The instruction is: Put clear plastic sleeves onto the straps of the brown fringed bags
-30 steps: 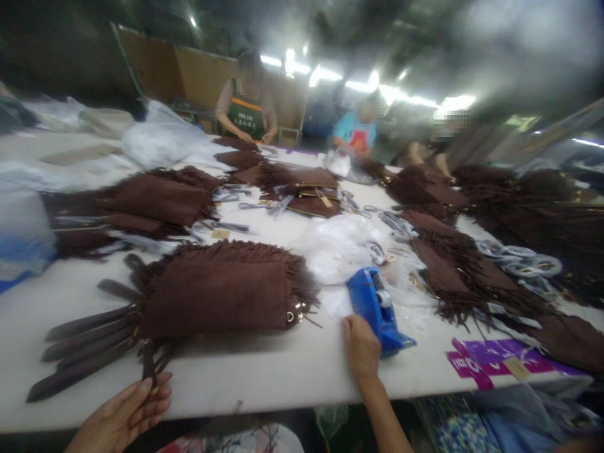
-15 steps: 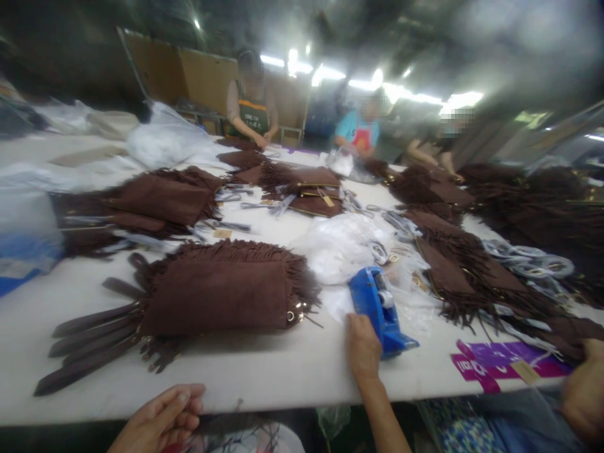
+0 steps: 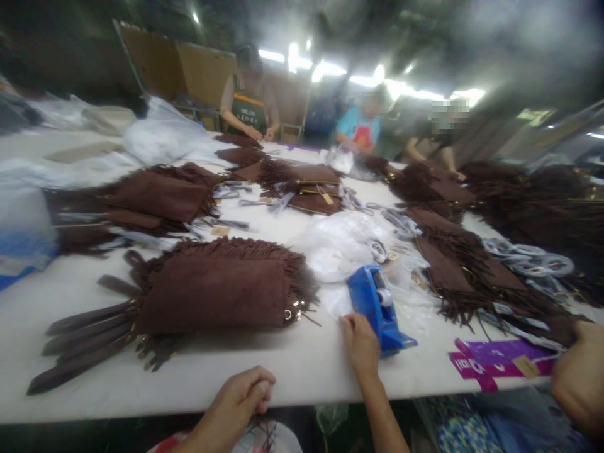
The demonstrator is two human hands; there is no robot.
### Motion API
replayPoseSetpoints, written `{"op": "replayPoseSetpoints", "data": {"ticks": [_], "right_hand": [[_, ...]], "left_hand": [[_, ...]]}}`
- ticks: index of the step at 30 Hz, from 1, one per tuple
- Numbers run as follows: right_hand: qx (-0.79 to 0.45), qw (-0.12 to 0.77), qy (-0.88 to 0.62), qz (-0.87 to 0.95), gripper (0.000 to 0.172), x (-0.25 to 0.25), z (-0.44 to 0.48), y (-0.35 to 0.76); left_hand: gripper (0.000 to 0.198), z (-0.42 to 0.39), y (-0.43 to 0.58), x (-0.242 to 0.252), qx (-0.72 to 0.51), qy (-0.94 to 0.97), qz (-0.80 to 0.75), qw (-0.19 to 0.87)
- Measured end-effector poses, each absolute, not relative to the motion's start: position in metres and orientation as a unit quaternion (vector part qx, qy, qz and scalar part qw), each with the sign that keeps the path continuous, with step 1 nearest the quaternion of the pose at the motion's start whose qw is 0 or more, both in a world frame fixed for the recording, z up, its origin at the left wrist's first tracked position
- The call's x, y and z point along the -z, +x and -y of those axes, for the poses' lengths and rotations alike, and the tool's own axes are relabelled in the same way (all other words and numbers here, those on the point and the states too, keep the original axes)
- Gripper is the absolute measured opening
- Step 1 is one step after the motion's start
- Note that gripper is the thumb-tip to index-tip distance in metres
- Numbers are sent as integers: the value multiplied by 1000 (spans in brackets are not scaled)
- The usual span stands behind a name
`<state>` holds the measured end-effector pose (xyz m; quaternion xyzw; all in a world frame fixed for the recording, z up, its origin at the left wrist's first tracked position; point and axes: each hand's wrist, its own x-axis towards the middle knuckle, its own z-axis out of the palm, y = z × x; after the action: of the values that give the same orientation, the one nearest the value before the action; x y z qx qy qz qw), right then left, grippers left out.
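My left hand [image 3: 245, 393] is over the table's front edge, its fingers curled together. Whether anything is inside them cannot be seen. Beside the blue tape dispenser [image 3: 375, 311], my right hand [image 3: 362, 346] has its fingertips closed at the lower edge of a thin white sheet [image 3: 336, 301]. A stack of dark brown fringed suede bags [image 3: 212, 292] lies left of that hand, with brown straps [image 3: 85, 330] fanned out at its left end and gold rings at its right corner.
Clear plastic bags [image 3: 337, 245] are heaped behind the dispenser. More brown fringed bags [image 3: 457, 264] and a purple printed strip [image 3: 500, 358] lie to the right. Another person's hand [image 3: 580, 377] is at the right edge. Co-workers [image 3: 250, 110] stand across the table.
My left hand has moved right and slightly up, and its fingers have curled in. My right hand has shifted slightly left at the white sheet. The neighbour's hand at the right edge has moved left.
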<state>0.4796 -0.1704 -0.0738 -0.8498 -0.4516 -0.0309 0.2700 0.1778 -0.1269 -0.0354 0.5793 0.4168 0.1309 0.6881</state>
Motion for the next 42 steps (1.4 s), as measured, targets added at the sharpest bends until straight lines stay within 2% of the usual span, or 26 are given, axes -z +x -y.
{"op": "replayPoseSetpoints", "data": {"ticks": [4,10,15,19,23,27,29,31,34,38,42], "right_hand": [[-16,312,-850,423,33,72,175,484],[-51,353,-847,394,36,73,176,483],[-37,375,-837,397,38,83,177,481],[-4,363,-807,467,38,80,187,479],[-76,357,-791,492,32,56,208,471],[-258,385,-766,444,31,22,226,462],[-339,398,-740,424,33,5,230,458],[-380,418,-708,424,34,-9,230,454],[-384,434,-690,434,35,-19,222,443],[-368,463,-700,400,38,-13,207,417],[-455,495,-658,339,39,-2,197,376]], "left_hand": [[24,123,235,19,-150,701,-349,603],[33,108,313,19,-189,846,-284,411],[37,100,358,34,-128,935,-257,207],[40,94,370,47,-86,954,-248,144],[38,84,368,52,-107,941,-245,209],[54,80,347,31,-210,860,-231,404],[51,83,328,12,-240,803,-193,510],[40,89,307,-4,-212,737,-179,616],[34,98,279,-12,-149,619,-232,736],[24,103,249,-1,-153,549,-316,759],[19,104,218,3,-210,559,-367,714]]}}
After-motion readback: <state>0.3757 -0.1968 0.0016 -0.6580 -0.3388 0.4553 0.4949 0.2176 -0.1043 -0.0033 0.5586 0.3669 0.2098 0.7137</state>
